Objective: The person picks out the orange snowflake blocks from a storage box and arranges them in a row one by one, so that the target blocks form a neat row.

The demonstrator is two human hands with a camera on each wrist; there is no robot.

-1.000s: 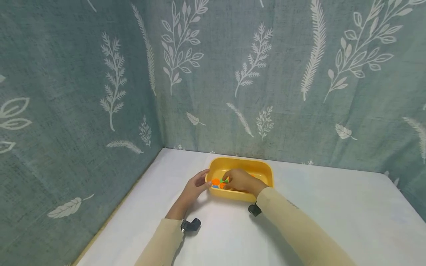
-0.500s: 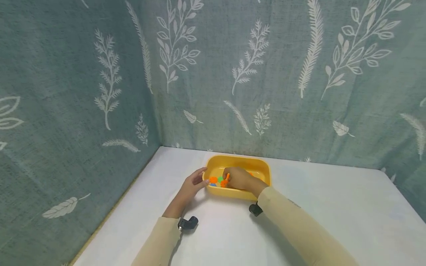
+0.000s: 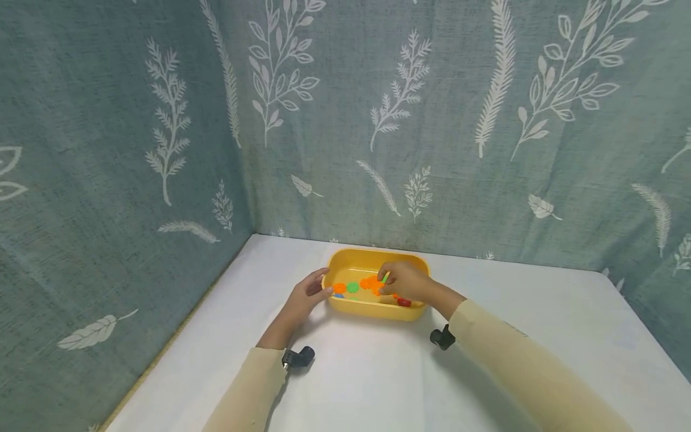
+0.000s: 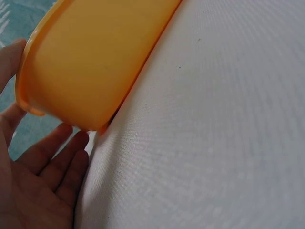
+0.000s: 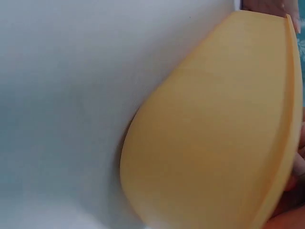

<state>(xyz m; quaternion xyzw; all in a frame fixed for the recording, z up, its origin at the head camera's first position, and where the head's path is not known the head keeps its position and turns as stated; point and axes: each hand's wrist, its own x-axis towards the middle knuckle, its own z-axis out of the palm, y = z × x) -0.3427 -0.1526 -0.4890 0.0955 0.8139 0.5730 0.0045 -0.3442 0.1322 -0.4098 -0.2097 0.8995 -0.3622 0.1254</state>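
Note:
A yellow plastic basin [image 3: 356, 309] holds small toy pieces. Among them are orange scalloped pieces [image 3: 369, 282], a green disc [image 3: 352, 287], a blue piece [image 3: 338, 295] and a red piece [image 3: 403, 302]. My left hand [image 3: 303, 299] rests against the basin's left end, thumb by the near rim; in the left wrist view its fingers [image 4: 71, 174] touch the outer wall, loosely extended. Inside the basin, my right hand [image 3: 405, 281] pinches a thin green piece [image 3: 385, 277] between thumb and forefinger. The basin wall hides most of that hand in the right wrist view.
The basin stands on a white-covered table [image 3: 372, 372], close to its back edge. Behind and to the left hangs a teal leaf-patterned cloth [image 3: 335, 120]. Each wrist carries a small black camera [image 3: 299, 357].
My right hand has moved rightward inside the basin, uncovering orange pieces and the red one. A green piece now shows at its fingertips, where an orange one showed before. The left hand stays at the basin.

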